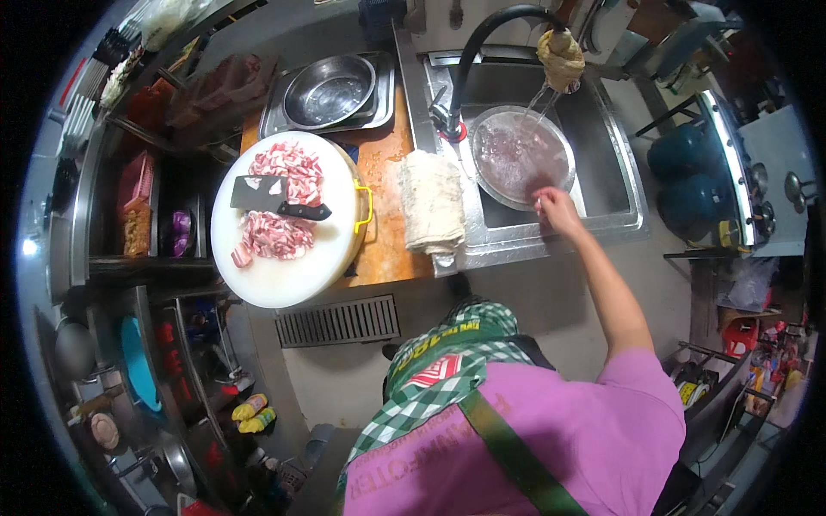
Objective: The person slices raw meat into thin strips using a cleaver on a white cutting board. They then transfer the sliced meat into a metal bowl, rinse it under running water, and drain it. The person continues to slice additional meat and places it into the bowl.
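Note:
My right hand is at the near rim of a round metal basin in the sink. Its fingers look curled; whether they grip anything is unclear. Water runs into the cloudy, pinkish liquid there from a black gooseneck faucet, whose spout end is wrapped in wet cloth. My left hand is out of view. To the left, a thick round white cutting board holds two piles of sliced raw meat. A cleaver with a black handle lies between and partly over them.
A folded, stained towel lies at the sink's left edge. Behind the board, a metal bowl sits on a steel tray. The board has a yellow handle. A slotted drain grate is in the floor below.

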A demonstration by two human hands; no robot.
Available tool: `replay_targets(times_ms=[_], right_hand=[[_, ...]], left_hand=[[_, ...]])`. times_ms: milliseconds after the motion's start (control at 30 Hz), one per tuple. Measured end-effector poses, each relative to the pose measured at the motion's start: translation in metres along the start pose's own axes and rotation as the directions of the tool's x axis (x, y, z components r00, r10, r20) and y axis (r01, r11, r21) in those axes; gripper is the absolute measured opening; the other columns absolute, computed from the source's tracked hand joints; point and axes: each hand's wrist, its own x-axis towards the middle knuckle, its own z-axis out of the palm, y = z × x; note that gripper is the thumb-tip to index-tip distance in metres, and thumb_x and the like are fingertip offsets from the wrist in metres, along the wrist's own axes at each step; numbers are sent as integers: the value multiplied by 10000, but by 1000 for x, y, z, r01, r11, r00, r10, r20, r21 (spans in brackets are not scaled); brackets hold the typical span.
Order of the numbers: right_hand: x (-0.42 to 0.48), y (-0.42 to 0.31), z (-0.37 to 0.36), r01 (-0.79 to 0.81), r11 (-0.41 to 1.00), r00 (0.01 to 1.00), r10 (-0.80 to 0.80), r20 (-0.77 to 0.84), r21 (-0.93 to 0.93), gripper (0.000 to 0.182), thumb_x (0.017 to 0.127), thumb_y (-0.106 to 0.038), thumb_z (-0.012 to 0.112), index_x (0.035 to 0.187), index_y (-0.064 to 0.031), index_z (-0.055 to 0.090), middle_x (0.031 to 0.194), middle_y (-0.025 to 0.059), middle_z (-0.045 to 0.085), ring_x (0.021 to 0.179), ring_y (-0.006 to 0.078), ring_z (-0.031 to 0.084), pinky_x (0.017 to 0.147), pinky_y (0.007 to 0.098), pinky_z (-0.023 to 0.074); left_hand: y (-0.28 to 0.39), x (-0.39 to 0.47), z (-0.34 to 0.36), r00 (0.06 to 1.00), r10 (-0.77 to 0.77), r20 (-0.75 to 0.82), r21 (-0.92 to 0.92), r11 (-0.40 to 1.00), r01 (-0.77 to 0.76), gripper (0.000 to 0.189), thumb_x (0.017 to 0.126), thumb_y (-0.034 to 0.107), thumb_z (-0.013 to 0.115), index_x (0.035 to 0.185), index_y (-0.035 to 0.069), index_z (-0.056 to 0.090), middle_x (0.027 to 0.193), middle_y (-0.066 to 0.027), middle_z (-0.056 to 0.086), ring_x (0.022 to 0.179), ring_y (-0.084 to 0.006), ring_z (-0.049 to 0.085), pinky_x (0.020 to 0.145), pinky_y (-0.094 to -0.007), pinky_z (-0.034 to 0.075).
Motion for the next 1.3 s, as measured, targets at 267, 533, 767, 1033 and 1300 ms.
replay_targets(times_ms=[267,533,767,1033,1300], right_hand=[[161,79,0,373,114,894,-308,324,-921,198,773,-114,513,859,-20,664,841,180,667,763,309,655,718,441,508],[173,27,-47,288,291,634,-772,-46,-912,166,786,-194,554,727,-57,626,665,156,611,640,364,610,632,454,513],[72,-125,-93,317,826,789,-503,-354,-466,160,851,-101,509,952,-29,610,836,227,661,822,386,651,712,469,513],[134,-110,-56,-172,300,932,-260,253,939,170,834,-53,590,994,4,585,910,112,644,930,260,647,776,366,543],[131,-144,-65,-266,297,910,-237,341,917,195,848,-20,579,1029,48,563,859,145,623,913,296,622,849,406,536]], left_hand=[[63,83,12,927,216,308,160,948,-274,368,734,103,711,1064,67,554,1125,-198,585,1088,-338,547,979,-486,399],[64,128,-39,692,173,700,-6,972,-237,368,724,142,749,1054,74,601,1051,-177,623,1009,-296,593,918,-442,445],[29,141,-36,948,51,314,137,986,-98,315,662,232,819,861,32,677,892,-130,670,780,-265,669,688,-319,518],[15,177,-6,956,-12,295,111,994,-22,350,731,223,758,927,-43,642,942,-192,648,839,-280,647,745,-336,500],[-33,169,2,977,-109,182,17,994,107,340,757,210,699,968,-44,619,980,-188,638,906,-278,634,810,-341,488]])
